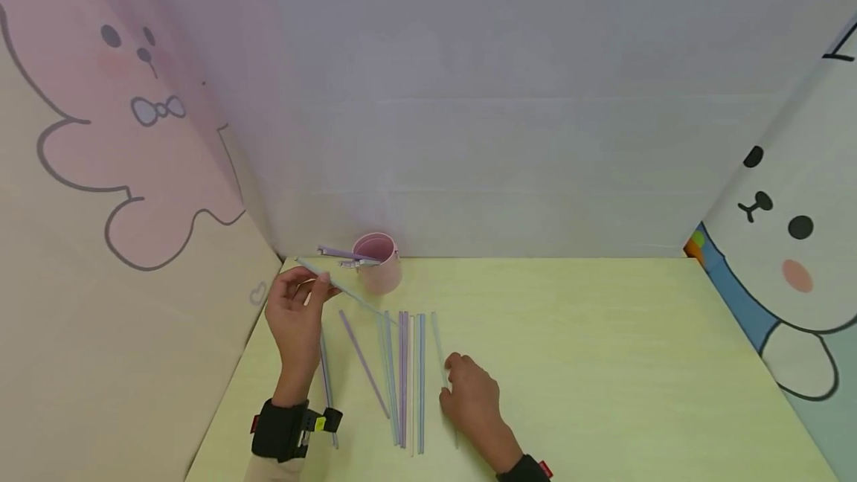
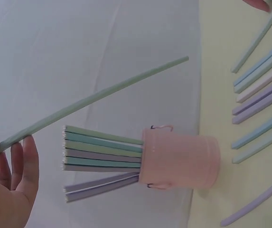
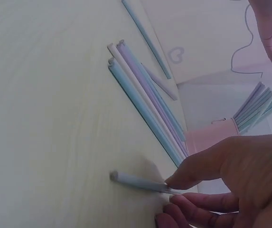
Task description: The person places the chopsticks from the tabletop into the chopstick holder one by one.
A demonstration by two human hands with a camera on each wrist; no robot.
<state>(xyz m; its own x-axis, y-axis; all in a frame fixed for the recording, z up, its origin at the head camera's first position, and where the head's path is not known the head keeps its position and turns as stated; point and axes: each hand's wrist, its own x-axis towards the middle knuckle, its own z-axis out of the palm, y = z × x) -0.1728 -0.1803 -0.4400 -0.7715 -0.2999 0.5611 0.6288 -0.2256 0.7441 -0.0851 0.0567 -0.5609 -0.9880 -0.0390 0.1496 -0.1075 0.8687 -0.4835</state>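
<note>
My left hand [image 1: 297, 311] pinches a long, thin pale-green stick [image 2: 93, 99] between thumb and fingers, holding it raised and slanted near the pink bucket [image 2: 183, 159]. Several pastel sticks [image 2: 102, 154] lean out of that bucket. Over the table, my right hand [image 1: 473, 400] has thumb and fingertips around another pale-green stick [image 3: 138, 182], the rightmost one in the head view. Just left of it lies a row of blue, white, purple and green sticks [image 1: 404, 381].
A purple stick [image 1: 364, 364] lies aslant left of the row. Further left, beside my left forearm, are more sticks [image 1: 326, 374]. The pale yellow table [image 1: 602, 363] meets a whitish back wall [image 1: 535, 169], with cartoon-printed panels [image 1: 154, 192] at the sides.
</note>
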